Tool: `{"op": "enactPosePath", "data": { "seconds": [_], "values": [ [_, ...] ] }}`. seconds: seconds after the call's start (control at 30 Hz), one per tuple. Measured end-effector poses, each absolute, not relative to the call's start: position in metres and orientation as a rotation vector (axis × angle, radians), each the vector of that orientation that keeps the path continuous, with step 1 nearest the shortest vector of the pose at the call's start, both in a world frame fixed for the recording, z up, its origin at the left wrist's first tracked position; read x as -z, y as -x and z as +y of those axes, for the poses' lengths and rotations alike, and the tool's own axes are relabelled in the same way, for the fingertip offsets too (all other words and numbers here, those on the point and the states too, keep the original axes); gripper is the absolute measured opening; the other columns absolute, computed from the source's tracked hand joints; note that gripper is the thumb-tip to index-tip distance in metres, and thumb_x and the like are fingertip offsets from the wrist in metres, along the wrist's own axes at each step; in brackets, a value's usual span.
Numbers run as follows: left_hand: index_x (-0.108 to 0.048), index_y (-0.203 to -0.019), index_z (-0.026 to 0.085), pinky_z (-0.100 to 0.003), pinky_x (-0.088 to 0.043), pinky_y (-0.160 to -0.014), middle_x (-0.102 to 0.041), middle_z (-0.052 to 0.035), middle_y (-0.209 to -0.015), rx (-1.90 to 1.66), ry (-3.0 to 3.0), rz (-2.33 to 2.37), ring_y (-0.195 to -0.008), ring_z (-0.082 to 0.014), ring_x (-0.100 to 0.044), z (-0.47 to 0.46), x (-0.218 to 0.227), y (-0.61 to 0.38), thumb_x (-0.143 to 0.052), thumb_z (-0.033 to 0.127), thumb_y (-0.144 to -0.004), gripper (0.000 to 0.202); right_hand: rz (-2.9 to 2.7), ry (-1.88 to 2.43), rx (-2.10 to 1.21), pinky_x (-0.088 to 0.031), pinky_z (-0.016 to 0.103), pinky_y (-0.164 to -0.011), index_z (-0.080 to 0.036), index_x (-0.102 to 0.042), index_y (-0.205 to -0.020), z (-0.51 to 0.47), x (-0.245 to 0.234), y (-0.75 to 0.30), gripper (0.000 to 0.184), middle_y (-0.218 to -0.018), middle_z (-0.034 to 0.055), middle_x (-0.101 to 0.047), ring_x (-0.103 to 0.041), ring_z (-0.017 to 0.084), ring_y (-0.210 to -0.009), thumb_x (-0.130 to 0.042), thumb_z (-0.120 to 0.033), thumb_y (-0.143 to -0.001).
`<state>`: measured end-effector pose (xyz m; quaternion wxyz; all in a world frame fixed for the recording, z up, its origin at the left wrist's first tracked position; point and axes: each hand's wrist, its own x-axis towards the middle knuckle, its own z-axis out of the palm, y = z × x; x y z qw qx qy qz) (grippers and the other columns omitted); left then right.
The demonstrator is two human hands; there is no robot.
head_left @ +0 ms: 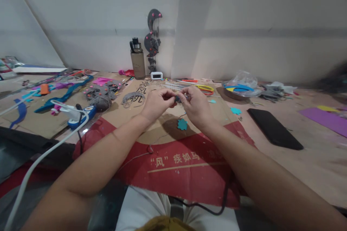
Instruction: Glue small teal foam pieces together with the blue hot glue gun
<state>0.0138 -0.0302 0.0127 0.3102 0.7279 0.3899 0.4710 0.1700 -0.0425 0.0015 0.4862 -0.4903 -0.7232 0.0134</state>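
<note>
My left hand (159, 105) and right hand (197, 107) are pinching a dark scrap (177, 99) above red-banded cardboard (176, 155). Left of the cardboard, a power strip (90, 111) is lying; right, a black slab (275, 129).

A lane is running between the right hand (197, 104) and the black slab (273, 128); beyond, a bowl (235, 95) is blocking it, while leftward a power strip (90, 111) and white cable (40, 158) are obstructing passage.

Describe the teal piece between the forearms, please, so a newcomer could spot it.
Find the red-and-tan cardboard, then look just below the left hand and right hand. The scalloped teal piece there, unlike the teal pieces farther right, shows string just above it.
</note>
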Motion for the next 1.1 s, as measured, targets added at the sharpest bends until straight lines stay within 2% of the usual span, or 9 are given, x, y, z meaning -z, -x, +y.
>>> {"op": "enactPosePath", "data": {
  "seconds": [0.3, 0.7, 1.1],
  "values": [
    [-0.071, -0.084, 0.014, -0.023, -0.054, -0.062, -0.072, -0.0049, -0.075, -1.208, -1.973, 1.037, -0.062, -0.0111, -0.065, -0.0311, -0.013, -0.012, -0.06, 0.025, -0.075, 0.017, -1.761, 1.225, -0.041, -0.038, 0.032, -0.067, -0.021, -0.056, -0.083, -0.0452, -0.0035, -0.1685, 0.013, -0.084, 0.006, -0.06, -0.053, 0.019, -0.077, -0.051, -0.031, -0.089],
    [-0.067, -0.076, 0.014, -0.023, -0.055, -0.058, -0.068, -0.0034, -0.066, -1.229, -1.802, 0.995, -0.056, -0.0102, -0.063, -0.0306, -0.0126, -0.0131, -0.064, 0.03, -0.075, 0.016, -1.74, 1.19, -0.068, -0.038, 0.032, -0.066, -0.022, -0.056, -0.082, -0.049, -0.0035, -0.1658, 0.011, -0.082, 0.0055, -0.059, -0.052, 0.019, -0.076, -0.053, -0.03, -0.088],
    [-0.061, -0.073, 0.014, -0.027, -0.058, -0.06, -0.066, -0.0015, -0.063, -1.277, -1.616, 0.943, -0.057, -0.0117, -0.064, -0.031, -0.0113, -0.0154, -0.066, 0.03, -0.073, 0.017, -1.673, 1.174, -0.158, -0.037, 0.031, -0.065, -0.02, -0.058, -0.078, -0.05, -0.0009, -0.1634, 0.011, -0.077, 0.0036, -0.06, -0.052, 0.017, -0.073, -0.057, -0.028, -0.085]
  ]
}}
